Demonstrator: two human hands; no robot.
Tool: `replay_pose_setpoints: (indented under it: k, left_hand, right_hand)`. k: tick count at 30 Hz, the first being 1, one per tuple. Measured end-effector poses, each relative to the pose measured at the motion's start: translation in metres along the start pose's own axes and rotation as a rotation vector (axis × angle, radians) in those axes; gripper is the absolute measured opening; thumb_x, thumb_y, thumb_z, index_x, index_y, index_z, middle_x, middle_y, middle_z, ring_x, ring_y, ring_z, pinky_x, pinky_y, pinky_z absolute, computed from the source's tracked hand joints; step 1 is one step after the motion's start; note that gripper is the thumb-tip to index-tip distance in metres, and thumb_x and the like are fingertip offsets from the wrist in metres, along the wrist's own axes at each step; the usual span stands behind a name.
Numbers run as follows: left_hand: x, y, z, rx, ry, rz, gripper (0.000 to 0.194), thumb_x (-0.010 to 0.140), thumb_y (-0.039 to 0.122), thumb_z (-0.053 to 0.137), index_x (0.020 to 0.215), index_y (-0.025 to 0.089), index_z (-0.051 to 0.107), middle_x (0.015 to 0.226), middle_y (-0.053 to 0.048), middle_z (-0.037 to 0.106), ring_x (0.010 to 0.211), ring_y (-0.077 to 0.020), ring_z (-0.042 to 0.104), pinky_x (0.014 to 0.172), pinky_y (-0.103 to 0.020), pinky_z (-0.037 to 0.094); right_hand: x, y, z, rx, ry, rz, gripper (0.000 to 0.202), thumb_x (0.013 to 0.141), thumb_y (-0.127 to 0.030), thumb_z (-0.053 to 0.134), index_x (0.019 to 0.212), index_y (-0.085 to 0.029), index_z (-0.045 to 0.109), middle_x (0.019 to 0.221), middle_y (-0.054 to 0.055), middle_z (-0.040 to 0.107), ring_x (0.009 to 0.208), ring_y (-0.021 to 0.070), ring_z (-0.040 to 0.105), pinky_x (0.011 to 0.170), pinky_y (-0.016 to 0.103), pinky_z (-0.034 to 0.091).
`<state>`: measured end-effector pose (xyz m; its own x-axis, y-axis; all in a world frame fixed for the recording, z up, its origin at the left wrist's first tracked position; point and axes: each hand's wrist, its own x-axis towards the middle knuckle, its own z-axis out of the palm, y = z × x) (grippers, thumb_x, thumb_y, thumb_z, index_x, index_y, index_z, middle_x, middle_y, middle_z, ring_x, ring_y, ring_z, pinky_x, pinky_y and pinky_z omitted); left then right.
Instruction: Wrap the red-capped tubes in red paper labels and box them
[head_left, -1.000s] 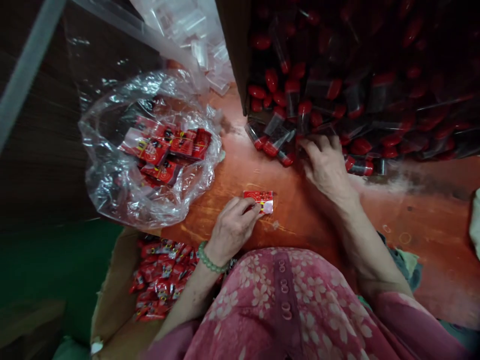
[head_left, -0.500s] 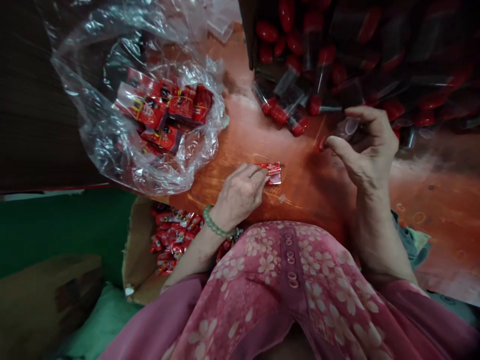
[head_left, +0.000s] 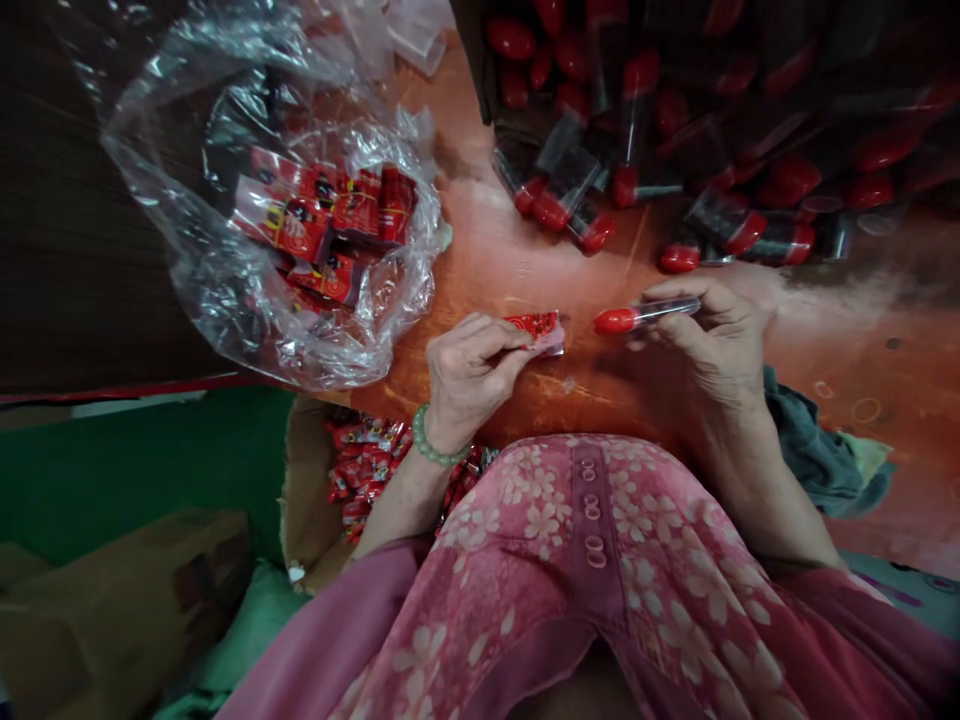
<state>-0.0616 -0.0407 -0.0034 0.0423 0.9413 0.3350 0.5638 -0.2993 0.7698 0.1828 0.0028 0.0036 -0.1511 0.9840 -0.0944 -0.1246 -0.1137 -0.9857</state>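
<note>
Between its thumb and fingers, my left hand pinches a small red and pink printed wrapper just above the orange table. My right hand holds a clear plastic tube with a rounded red cap. The tube lies nearly level, its red end pointing left toward the wrapper. A short gap separates the two. Many more red-capped clear tubes are piled at the back right, spilling from a dark opening.
A clear plastic bag at the back left holds bundled red wrappers. Below the table edge, a cardboard box contains red packets. A dark green cloth lies right of my right forearm.
My right hand has come back from the pile toward me, bringing a red-capped tube. My left hand has lifted slightly with the wrapper, which is now tilted. The view has shifted a little.
</note>
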Motion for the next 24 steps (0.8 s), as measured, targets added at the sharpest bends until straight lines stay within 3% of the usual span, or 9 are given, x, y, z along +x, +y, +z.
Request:
replay_pose_setpoints:
  k: [3,7,12,17,24]
  left_hand:
    - [-0.002,0.007,-0.001,-0.032,0.0,0.038,0.009,0.082,0.019,0.082,0.077,0.017,0.074,0.076,-0.001,0.077,0.068,-0.011,0.069,0.065,-0.023,0.054]
    - [-0.004,0.012,-0.002,-0.074,-0.007,0.054,0.008,0.084,0.019,0.08,0.08,0.017,0.074,0.078,-0.001,0.078,0.07,-0.0102,0.071,0.067,-0.022,0.055]
    - [-0.008,0.011,-0.004,-0.107,-0.032,0.064,0.006,0.086,0.02,0.078,0.083,0.017,0.074,0.079,-0.002,0.078,0.071,-0.0106,0.072,0.067,-0.022,0.056]
    - [-0.011,0.012,-0.003,0.007,-0.069,0.117,0.007,0.088,0.021,0.076,0.085,0.017,0.072,0.079,-0.003,0.076,0.072,-0.0116,0.069,0.068,-0.024,0.055]
    - [-0.013,0.013,0.0,0.068,-0.115,0.133,0.007,0.09,0.018,0.073,0.084,0.016,0.069,0.078,-0.003,0.074,0.072,-0.012,0.067,0.068,-0.023,0.053]
  right_hand:
    - [-0.005,-0.008,0.004,-0.051,-0.036,-0.016,0.025,0.077,-0.043,0.089,0.095,-0.028,0.079,0.087,-0.001,0.08,0.068,0.0157,0.074,0.064,0.03,0.063]
    - [-0.007,-0.016,0.006,-0.186,-0.136,-0.074,0.028,0.076,-0.049,0.088,0.093,-0.027,0.08,0.089,0.002,0.078,0.079,0.0188,0.073,0.072,0.033,0.06]
    - [-0.007,-0.016,0.004,-0.306,-0.23,-0.068,0.025,0.081,-0.047,0.085,0.093,-0.026,0.08,0.088,0.002,0.076,0.076,0.0171,0.069,0.07,0.032,0.056]
    - [-0.006,-0.021,0.002,-0.511,-0.316,-0.101,0.022,0.087,-0.046,0.079,0.092,-0.024,0.079,0.081,0.001,0.074,0.068,0.0155,0.065,0.063,0.03,0.05]
    - [-0.004,-0.029,0.005,-0.648,-0.418,-0.122,0.023,0.089,-0.046,0.076,0.094,-0.024,0.079,0.082,0.002,0.075,0.07,0.0163,0.066,0.068,0.031,0.051]
